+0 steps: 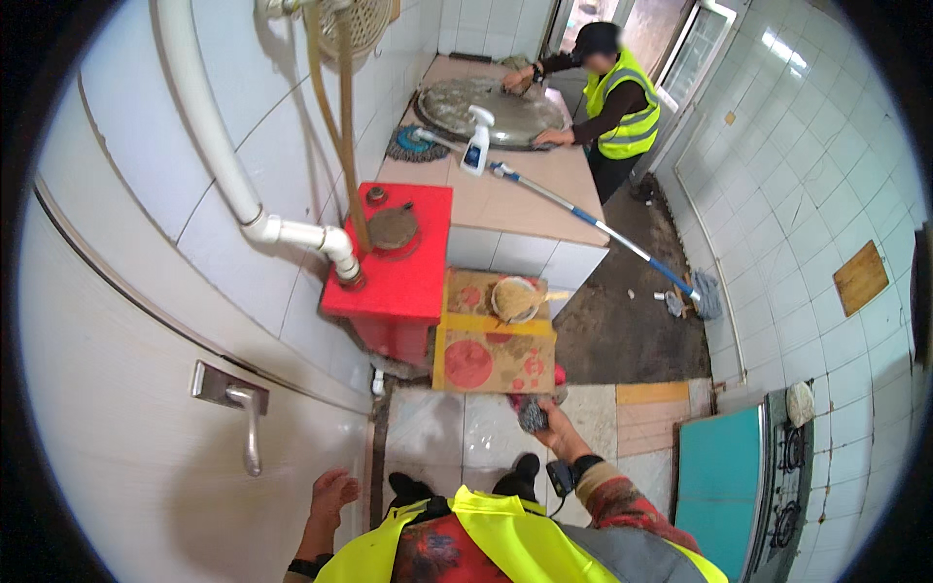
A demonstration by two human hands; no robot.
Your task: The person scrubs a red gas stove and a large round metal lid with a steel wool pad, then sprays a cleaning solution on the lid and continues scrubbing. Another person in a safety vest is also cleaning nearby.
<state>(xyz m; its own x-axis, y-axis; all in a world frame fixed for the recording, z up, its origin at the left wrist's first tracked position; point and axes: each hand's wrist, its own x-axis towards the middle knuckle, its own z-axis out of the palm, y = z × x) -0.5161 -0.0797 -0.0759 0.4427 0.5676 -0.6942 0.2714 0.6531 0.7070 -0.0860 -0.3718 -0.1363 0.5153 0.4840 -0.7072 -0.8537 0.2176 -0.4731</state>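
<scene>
My right hand [560, 428] holds a grey metal scouring pad [533, 417] just in front of a cardboard box [496, 361]. On the box stands a white bowl [514, 299] of tan powder or grains, with a light-coloured handle sticking out to the right. My left hand [336, 490] is raised near the white door at the left, fingers somewhat bent, holding nothing. Beyond the box, a white spray bottle [477, 142] stands on the tiled counter [525, 204]. A mop with a blue and silver pole [598, 224] leans across the counter's edge.
A co-worker in a yellow vest [625, 109] has both hands on a large round lid [488, 109] on the counter. A red metal stove [393, 240] with a white pipe [211, 124] stands left. A gas hob [787, 481] and teal panel [718, 495] are at the right.
</scene>
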